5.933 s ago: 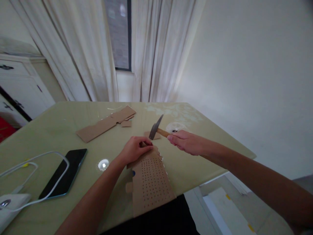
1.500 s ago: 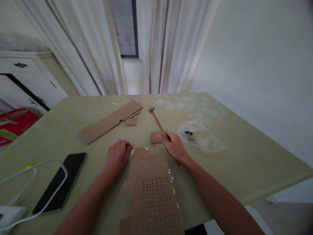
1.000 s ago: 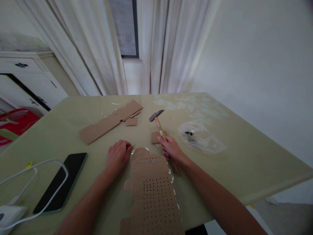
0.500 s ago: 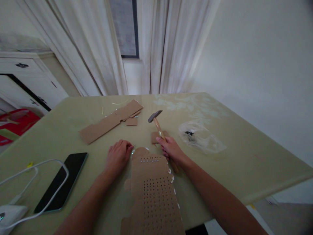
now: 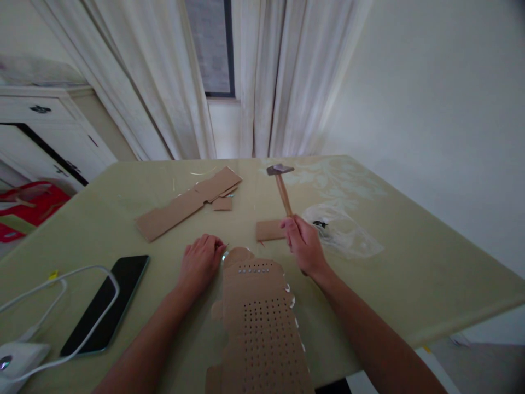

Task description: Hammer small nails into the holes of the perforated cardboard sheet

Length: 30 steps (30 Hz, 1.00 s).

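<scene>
My right hand [image 5: 303,243] is wrapped round the wooden handle of a hammer [image 5: 284,191], its metal head raised and pointing away from me. On the table, beside the top left corner of a cardboard sheet [image 5: 241,287], rests my left hand [image 5: 203,257]. Its thumb and fingers are pinched on a thin, dark nail [image 5: 227,245], of which only the tip shows. Rows of small holes run across the sheet, and a row of silvery nail heads [image 5: 254,270] lies near its far end. Behind the hammer hand is a small cardboard piece [image 5: 269,231].
Long cardboard strips [image 5: 184,208] lie at the back left. To the right sits a clear plastic bag [image 5: 348,235] with dark bits inside. A phone [image 5: 109,303] and a white cable [image 5: 117,287] with a white power strip [image 5: 22,361] are at the left.
My right hand has lifted the hammer and moved it right, so its head is now higher and further right. The left hand stays in nearly the same place.
</scene>
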Tool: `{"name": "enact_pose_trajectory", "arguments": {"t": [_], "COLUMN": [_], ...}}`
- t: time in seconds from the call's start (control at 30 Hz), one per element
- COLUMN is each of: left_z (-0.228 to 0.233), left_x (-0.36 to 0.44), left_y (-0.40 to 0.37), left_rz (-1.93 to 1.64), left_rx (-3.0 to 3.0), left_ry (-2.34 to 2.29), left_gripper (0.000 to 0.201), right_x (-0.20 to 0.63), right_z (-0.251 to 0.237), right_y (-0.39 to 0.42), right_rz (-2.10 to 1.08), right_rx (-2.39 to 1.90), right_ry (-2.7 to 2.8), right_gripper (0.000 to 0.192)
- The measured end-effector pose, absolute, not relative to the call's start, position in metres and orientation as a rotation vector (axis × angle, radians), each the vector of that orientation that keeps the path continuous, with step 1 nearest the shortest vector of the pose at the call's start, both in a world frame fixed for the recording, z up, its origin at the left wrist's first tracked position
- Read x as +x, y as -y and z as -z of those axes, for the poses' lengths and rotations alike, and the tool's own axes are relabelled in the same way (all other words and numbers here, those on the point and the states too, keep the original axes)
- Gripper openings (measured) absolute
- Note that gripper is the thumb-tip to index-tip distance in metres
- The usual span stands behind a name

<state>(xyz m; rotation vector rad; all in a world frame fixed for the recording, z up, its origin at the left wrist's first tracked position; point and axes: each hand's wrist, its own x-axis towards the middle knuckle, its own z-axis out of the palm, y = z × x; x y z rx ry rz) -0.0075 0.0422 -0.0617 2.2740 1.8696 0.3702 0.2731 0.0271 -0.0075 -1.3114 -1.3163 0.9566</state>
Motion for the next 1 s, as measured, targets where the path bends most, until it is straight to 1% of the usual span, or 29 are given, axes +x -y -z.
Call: {"name": "enact_pose_trajectory", "arguments": {"t": [0.07, 0.1, 0.13, 0.27, 0.37, 0.53, 0.63, 0.73, 0.9, 1.0], "left_z": [0.061, 0.061, 0.061, 0.062, 0.061, 0.061, 0.06, 0.059, 0.059, 0.061], "left_x": [-0.007, -0.007, -0.007, -0.008, -0.008, -0.008, -0.008, -0.007, -0.008, -0.009], "left_y": [-0.042, -0.041, -0.041, -0.041, -0.041, -0.042, -0.042, -0.042, -0.042, -0.042], "left_rz": [-0.369, -0.369, -0.369, -0.367, -0.359, -0.349, -0.345, -0.343, -0.335, -0.347], "left_rx": [2.277, 2.279, 2.281, 2.288, 2.285, 2.27, 2.267, 2.263, 2.256, 2.266], "left_ry": [-1.869, -1.869, -1.87, -1.872, -1.873, -1.873, -1.876, -1.875, -1.875, -1.868], "left_gripper": [0.02, 0.02, 0.021, 0.021, 0.021, 0.022, 0.022, 0.02, 0.022, 0.022], "right_x": [0.278, 0.281, 0.283, 0.287, 0.289, 0.286, 0.281, 0.279, 0.293, 0.302], "right_z": [0.0, -0.003, -0.006, -0.007, -0.003, -0.006, -0.018, -0.033, -0.044, -0.034], "right_y": [-0.025, -0.025, -0.025, -0.026, -0.025, -0.023, -0.019, -0.01, -0.012, -0.027], "right_rz": [-0.625, -0.524, -0.494, -0.601, -0.54, -0.566, -0.68, -0.922, -1.365, -1.544], "right_rx": [-1.343, -1.337, -1.317, -1.249, -1.232, -1.157, -1.118, -1.093, -0.987, -1.11], "right_ry": [1.32, 1.31, 1.299, 1.243, 1.166, 1.087, 1.043, 0.973, 0.927, 0.981], "right_gripper": [0.035, 0.031, 0.028, 0.027, 0.031, 0.04, 0.052, 0.064, 0.054, 0.056]}}
